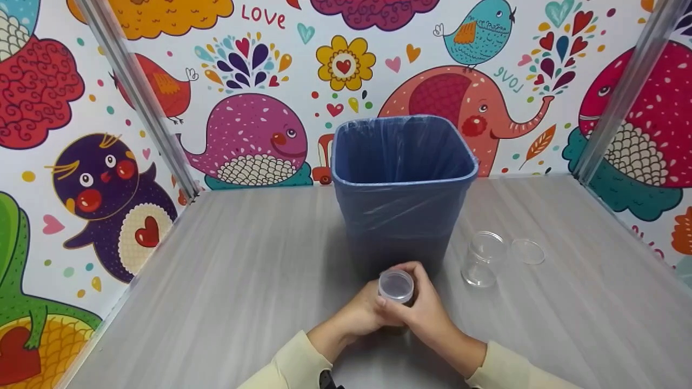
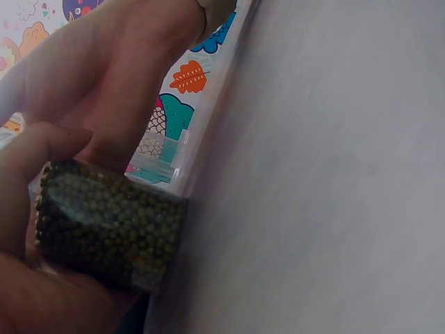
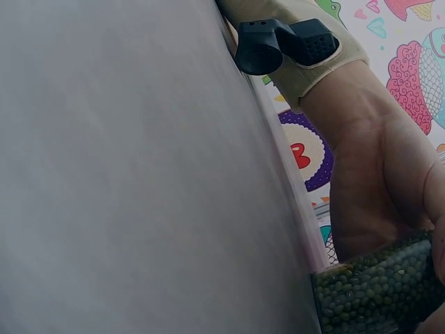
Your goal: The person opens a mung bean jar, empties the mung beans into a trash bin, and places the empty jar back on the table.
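A clear plastic jar (image 2: 111, 226) packed with small green beans stands between both hands, close to the tabletop. Its pale translucent lid (image 1: 396, 285) faces up toward the head camera. My left hand (image 1: 359, 313) wraps around the jar from the left. From the other side, my right hand (image 1: 427, 308) curls its fingers and thumb around the lid end. In the right wrist view the beans (image 3: 379, 292) show through the jar's wall, partly cut off by the frame edge. The head view mostly hides the jar's body behind the hands.
A blue bin (image 1: 400, 216) with a clear liner stands just beyond the hands. Right of it, an empty clear jar (image 1: 480, 273) stands beside a loose round clear lid (image 1: 528, 252). Cartoon-printed walls and metal posts border the grey wood-grain table (image 1: 243, 259).
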Demonstrator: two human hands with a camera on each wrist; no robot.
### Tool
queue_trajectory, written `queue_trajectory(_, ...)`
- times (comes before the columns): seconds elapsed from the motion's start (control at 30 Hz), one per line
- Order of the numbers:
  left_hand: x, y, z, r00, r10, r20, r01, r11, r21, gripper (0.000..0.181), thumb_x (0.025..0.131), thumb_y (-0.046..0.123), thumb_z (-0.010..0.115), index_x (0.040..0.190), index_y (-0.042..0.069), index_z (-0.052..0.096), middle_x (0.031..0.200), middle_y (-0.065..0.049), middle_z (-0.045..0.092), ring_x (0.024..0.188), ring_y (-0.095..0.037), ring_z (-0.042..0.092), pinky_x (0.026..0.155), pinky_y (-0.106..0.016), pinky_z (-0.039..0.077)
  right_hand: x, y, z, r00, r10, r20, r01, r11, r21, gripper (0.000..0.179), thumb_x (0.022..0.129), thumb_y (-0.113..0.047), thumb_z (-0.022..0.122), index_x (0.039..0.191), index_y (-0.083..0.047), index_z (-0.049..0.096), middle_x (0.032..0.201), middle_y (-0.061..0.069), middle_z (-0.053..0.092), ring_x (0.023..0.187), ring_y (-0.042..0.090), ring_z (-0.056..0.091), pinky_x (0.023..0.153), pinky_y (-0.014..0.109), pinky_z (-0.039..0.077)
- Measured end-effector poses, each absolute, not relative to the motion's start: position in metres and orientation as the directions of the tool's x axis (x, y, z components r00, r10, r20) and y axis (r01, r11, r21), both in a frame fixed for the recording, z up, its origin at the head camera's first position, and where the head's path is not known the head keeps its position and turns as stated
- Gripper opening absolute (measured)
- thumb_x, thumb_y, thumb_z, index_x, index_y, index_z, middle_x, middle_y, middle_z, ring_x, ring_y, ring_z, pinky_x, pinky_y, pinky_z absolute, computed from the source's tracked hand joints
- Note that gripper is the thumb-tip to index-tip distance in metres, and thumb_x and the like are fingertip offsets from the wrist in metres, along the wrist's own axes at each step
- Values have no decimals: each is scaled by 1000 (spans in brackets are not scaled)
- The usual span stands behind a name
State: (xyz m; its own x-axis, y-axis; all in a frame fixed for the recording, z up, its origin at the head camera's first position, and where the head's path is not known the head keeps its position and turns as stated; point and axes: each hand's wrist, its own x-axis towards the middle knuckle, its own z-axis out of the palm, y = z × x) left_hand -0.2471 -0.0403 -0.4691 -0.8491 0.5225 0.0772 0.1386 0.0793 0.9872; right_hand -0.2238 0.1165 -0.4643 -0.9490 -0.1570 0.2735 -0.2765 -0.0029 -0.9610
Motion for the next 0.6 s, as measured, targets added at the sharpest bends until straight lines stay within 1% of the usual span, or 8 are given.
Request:
queue_trajectory(0.1,-247,-40,-469,-847,525,78,134,69,989,60,75,-5,82,133,2,65,119,2,69,107,-10,61,100,-26,47,-224,117,-464,-947,-165,276,-280,3,-960,54,84,-6,88,127,-1,56,130,13,65,117,20,63,102,28,49)
queue_trajectory(0.27,-248,-41,-471,-847,525,87,153,84,985,56,77,-2,84,130,1,67,119,1,71,106,-9,62,100,-25,47,-226,119,-464,-936,-207,285,-300,44,-953,55,84,-10,89,132,-5,62,134,13,65,121,18,61,106,30,46)
queue_trajectory(0.4,-248,-41,-470,-846,526,84,158,98,982,54,78,1,85,129,2,68,119,1,72,106,-8,63,100,-25,47,-227,120,-464,-930,-234,283,-305,66,-950,57,84,-12,89,134,-6,62,136,11,65,124,18,60,108,31,44)
queue_trajectory(0.53,-248,-42,-470,-847,525,85,162,102,982,55,78,0,85,130,1,67,120,0,72,107,-8,63,101,-25,47,-228,120,-465,-929,-231,289,-314,79,-946,58,84,-13,89,135,-7,63,136,9,66,124,19,60,109,32,43)
queue_trajectory(0.6,-247,-41,-470,-847,525,88,165,101,981,57,78,-1,85,132,1,66,121,0,71,108,-8,62,102,-26,46,-227,120,-465,-931,-223,290,-314,80,-946,61,83,-12,90,137,-8,61,135,9,66,122,19,60,108,31,44)
